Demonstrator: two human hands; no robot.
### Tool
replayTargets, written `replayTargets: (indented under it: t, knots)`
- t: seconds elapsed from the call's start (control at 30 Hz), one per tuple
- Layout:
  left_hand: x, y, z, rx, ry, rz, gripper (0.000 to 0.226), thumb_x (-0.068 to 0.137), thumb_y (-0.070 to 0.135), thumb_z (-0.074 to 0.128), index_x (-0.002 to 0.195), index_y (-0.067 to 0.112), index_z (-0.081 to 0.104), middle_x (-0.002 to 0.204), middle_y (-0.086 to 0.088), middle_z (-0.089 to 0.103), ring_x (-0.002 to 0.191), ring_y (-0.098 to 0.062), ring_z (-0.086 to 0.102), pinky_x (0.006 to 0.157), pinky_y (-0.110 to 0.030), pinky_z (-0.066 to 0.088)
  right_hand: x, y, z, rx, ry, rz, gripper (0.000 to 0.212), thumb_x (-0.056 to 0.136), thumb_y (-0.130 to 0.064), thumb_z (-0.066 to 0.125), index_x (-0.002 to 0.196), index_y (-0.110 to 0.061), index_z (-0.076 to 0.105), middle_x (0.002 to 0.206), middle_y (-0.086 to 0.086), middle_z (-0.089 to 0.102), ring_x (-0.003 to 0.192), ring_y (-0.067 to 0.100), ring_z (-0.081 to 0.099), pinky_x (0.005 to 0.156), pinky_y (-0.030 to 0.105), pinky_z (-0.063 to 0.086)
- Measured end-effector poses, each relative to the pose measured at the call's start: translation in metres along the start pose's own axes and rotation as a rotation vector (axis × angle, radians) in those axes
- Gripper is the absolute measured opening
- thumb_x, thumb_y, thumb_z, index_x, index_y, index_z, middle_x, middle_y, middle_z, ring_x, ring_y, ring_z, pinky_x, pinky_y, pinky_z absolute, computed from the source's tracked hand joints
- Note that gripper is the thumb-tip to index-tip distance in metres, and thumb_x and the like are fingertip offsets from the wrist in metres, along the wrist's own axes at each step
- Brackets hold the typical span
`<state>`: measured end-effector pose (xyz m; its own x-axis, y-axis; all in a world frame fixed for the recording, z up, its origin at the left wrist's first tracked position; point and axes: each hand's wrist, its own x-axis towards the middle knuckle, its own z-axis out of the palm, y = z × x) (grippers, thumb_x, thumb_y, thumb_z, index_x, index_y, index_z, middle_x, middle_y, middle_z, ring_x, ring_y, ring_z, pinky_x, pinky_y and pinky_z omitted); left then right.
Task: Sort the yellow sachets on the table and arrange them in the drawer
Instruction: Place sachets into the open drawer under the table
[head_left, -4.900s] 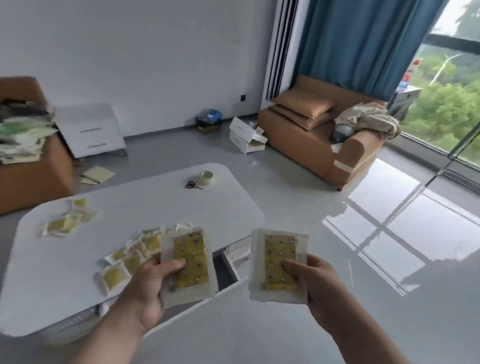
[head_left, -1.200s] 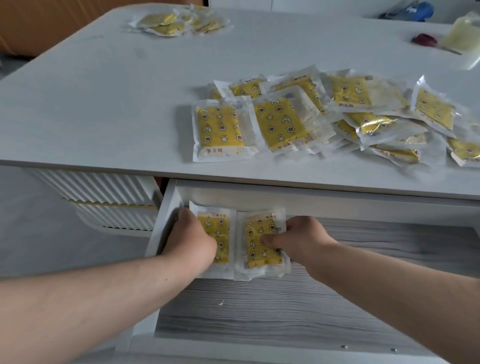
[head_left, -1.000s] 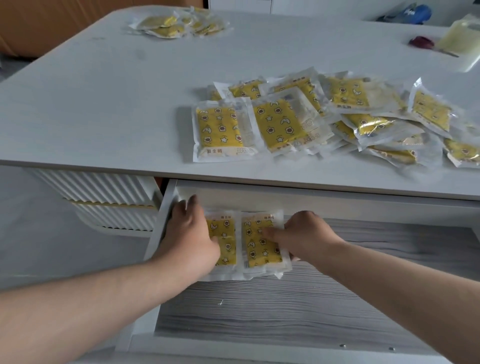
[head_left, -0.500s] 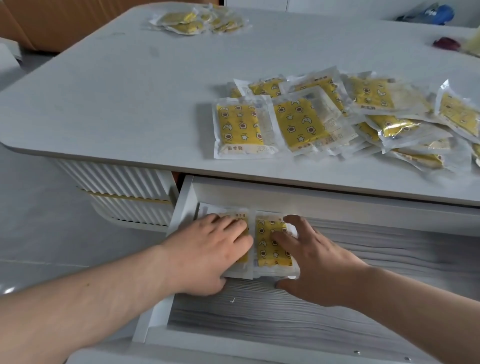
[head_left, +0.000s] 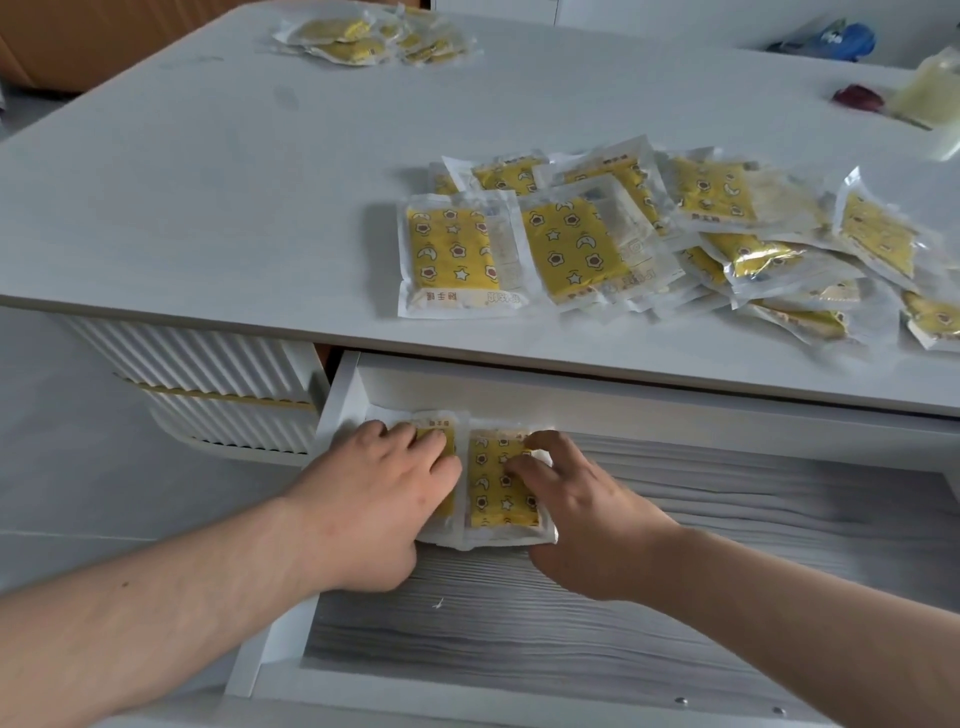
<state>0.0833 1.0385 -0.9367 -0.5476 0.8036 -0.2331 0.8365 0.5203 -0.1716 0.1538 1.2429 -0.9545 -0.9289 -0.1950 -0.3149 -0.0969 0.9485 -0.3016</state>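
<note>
L hand (head_left: 374, 499) flat, fingers together, pressing L sachet (head_left: 434, 422) into back-left corner of drawer (head_left: 623, 639); R sachet (head_left: 496, 493) touching beside it under R hand (head_left: 587, 525), fingertips bent, can't tell if thumb pinches. Step: squaring first pair. Next, prob: release, fetch more from big pile (head_left: 649, 234) on white table (head_left: 208, 182); smaller pile (head_left: 363, 36) far back

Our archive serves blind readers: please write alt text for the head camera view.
A left hand lies flat on one yellow sachet and the fingertips of the right hand touch a second sachet beside it, in the far left corner of an open drawer. More yellow sachets lie in a loose pile on the white table above.
</note>
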Motion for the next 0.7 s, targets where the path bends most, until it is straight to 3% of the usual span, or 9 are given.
replayTargets:
  t: [0.1,0.17,0.23,0.3,0.37,0.47,0.7]
  knots:
    - [-0.003,-0.004,0.002,-0.021,0.01,0.009,0.05,0.076,0.043,0.048,0.12,0.018,0.046,0.125,-0.003,0.049,0.111,-0.024,0.049,0.105,-0.043,0.032,-0.002,0.006,-0.003,-0.024,0.008,-0.047,0.078,0.084,-0.055,0.059,0.148,-0.031,0.021,0.149,-0.007,0.012,0.134,0.019,0.033,0.103,0.033,0.043]
    - [-0.003,-0.013,0.003,-0.018,0.048,0.029,0.059,0.075,0.059,0.042,0.116,0.02,0.057,0.12,-0.001,0.058,0.114,-0.023,0.054,0.117,-0.048,0.02,-0.001,0.011,-0.005,0.029,0.06,-0.024,0.077,0.081,-0.064,0.057,0.146,-0.034,0.028,0.152,-0.009,0.018,0.134,0.016,0.035,0.107,0.034,0.041]
    - [-0.003,-0.025,0.001,-0.014,0.063,0.038,0.056,0.078,0.063,0.041,0.111,0.025,0.064,0.112,0.007,0.064,0.111,-0.016,0.058,0.12,-0.046,0.005,0.002,0.014,-0.004,0.141,0.167,0.018,0.066,0.084,-0.06,0.059,0.142,-0.031,0.044,0.149,-0.01,0.032,0.129,0.014,0.042,0.106,0.031,0.041]
    - [-0.004,-0.033,0.002,-0.079,0.053,0.019,0.05,0.082,0.063,0.043,0.117,0.032,0.062,0.116,0.017,0.063,0.116,-0.008,0.054,0.116,-0.035,-0.016,0.006,0.015,0.0,0.278,0.225,0.073,0.057,0.084,-0.049,0.066,0.135,-0.025,0.055,0.142,-0.011,0.042,0.12,0.012,0.05,0.103,0.027,0.044]
    - [-0.002,-0.036,0.006,-0.117,0.065,0.014,0.048,0.081,0.063,0.049,0.119,0.036,0.061,0.119,0.019,0.062,0.119,-0.005,0.053,0.108,-0.028,-0.025,0.009,0.015,0.004,0.352,0.228,0.095,0.057,0.081,-0.042,0.074,0.133,-0.024,0.059,0.138,-0.012,0.045,0.113,0.009,0.052,0.1,0.023,0.046]
    - [-0.001,-0.034,0.009,-0.11,0.087,-0.006,0.045,0.077,0.06,0.06,0.114,0.036,0.066,0.116,0.018,0.066,0.114,-0.008,0.057,0.107,-0.027,-0.023,0.01,0.017,0.009,0.374,0.22,0.106,0.06,0.077,-0.039,0.078,0.132,-0.025,0.06,0.138,-0.014,0.044,0.107,0.006,0.05,0.092,0.014,0.042]
    - [0.002,-0.032,0.013,-0.072,0.079,-0.057,0.044,0.079,0.055,0.063,0.118,0.035,0.062,0.124,0.018,0.063,0.119,-0.009,0.054,0.104,-0.026,-0.024,0.012,0.018,0.011,0.355,0.198,0.116,0.061,0.077,-0.039,0.078,0.133,-0.028,0.057,0.139,-0.016,0.041,0.105,0.008,0.053,0.089,0.014,0.041]
